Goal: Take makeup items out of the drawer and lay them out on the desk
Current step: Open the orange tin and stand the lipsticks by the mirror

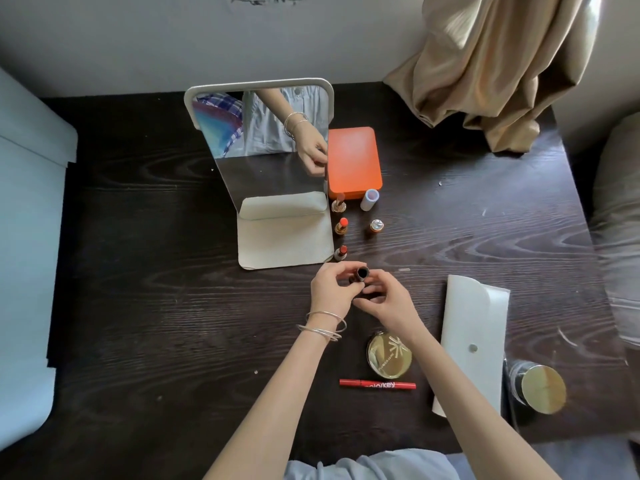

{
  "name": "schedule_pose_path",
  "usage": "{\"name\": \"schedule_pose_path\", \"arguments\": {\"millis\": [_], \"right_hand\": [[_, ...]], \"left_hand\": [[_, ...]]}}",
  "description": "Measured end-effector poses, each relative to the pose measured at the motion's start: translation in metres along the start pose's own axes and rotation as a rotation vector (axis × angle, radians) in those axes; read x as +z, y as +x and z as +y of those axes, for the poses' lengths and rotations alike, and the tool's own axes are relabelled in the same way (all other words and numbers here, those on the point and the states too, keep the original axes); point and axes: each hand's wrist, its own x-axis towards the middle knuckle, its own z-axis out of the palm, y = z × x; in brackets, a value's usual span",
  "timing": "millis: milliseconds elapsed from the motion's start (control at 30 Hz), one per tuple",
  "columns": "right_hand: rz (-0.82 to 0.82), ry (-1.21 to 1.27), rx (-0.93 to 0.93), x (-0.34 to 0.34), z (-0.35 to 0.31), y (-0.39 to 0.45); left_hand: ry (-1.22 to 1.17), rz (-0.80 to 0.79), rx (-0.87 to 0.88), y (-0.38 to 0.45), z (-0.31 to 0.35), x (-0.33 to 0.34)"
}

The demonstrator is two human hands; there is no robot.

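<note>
- Left hand (330, 289) and right hand (384, 299) meet over the desk (173, 306), just in front of the mirror (277, 168).
- Fingers of both hands curl round a dark tube (361, 274), open end up.
- Three open lipsticks (342, 226) stand in a row beside the mirror.
- Compact (389, 353) and red pen (377, 384) lie near the right forearm.

- Desk (173, 306): dark brown, wood grain
- Box (354, 161): orange
- Pen (377, 384): red
- Compact (389, 355): gold
- Curtain (491, 64): beige
- Pouch (474, 341): white
- Bangles (322, 325): silver
</note>
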Motion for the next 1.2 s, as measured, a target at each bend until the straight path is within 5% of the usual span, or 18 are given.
{"name": "schedule_pose_path", "arguments": {"millis": [333, 567, 1200], "right_hand": [[0.191, -0.118, -0.100, -0.011, -0.003, 0.009], [0.360, -0.128, -0.090, -0.014, -0.004, 0.032], [0.369, -0.207, -0.011, -0.007, -0.001, 0.050]], "left_hand": [[-0.087, -0.063, -0.050, 0.000, 0.005, 0.014], [-0.136, 0.043, -0.307, 0.007, -0.007, 0.006], [-0.155, 0.038, -0.336, 0.024, 0.003, 0.007]]}}
